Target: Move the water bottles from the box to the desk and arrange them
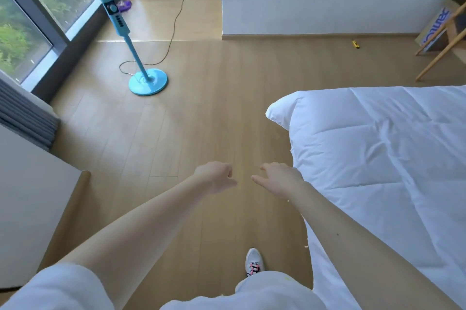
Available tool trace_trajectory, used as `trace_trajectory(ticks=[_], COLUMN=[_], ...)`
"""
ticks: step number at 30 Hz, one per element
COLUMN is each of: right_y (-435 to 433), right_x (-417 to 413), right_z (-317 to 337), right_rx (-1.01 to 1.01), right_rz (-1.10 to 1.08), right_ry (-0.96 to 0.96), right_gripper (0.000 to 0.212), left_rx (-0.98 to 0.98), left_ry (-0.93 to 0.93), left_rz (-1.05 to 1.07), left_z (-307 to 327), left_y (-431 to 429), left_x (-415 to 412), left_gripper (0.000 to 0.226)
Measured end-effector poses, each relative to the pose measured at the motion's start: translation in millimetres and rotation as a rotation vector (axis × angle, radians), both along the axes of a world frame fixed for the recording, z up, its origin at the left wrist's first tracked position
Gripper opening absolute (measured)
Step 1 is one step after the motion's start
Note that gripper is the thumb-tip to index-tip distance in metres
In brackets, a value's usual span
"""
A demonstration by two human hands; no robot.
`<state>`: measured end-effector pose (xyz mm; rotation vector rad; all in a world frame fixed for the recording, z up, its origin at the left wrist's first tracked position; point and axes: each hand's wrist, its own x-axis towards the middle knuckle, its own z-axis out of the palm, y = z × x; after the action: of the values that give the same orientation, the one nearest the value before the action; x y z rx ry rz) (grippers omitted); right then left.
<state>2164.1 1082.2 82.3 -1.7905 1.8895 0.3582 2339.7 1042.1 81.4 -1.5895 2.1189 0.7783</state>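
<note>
Both my arms reach forward over the wooden floor with nothing in them. My left hand [216, 177] hangs with loosely curled fingers. My right hand [280, 178] is relaxed, its thumb pointing left, close to the corner of the bed. A cardboard box [437, 29] with blue lettering stands at the far right against the wall, partly hidden behind wooden legs. No water bottles and no desk are visible.
A bed with a white duvet [378, 158] fills the right side. A blue standing fan [147, 80] with a trailing cord [176, 19] stands ahead on the left by the window. A small yellow object [355, 43] lies by the wall. My shoe [253, 260] is below.
</note>
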Motion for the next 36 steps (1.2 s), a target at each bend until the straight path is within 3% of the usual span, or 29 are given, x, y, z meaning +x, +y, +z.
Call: trace_trajectory(ticks=[8,16,29,36], right_y=[-97,-195,-380,-434], right_x=[-32,-5,53,51], right_z=[-15,-23,12,11], right_rx=[0.051,0.08,0.008,0.059], right_rz=[0.051,0.135,0.06,0.002], right_ry=[-0.033,-0.037,0.04,0.034], right_gripper=[0.058,0.059,0.056,0.055], left_rx=[0.065,0.038,-0.038,0.025], left_ry=[0.033,-0.014,0.087,0.109], left_rz=[0.094,0.12,0.063,0.027], left_z=[-10,-16,5,-1], left_y=[-90,-179,-389,-451], left_x=[-37,-4,58,55], left_gripper=[0.033,0.034,0.035,0.034])
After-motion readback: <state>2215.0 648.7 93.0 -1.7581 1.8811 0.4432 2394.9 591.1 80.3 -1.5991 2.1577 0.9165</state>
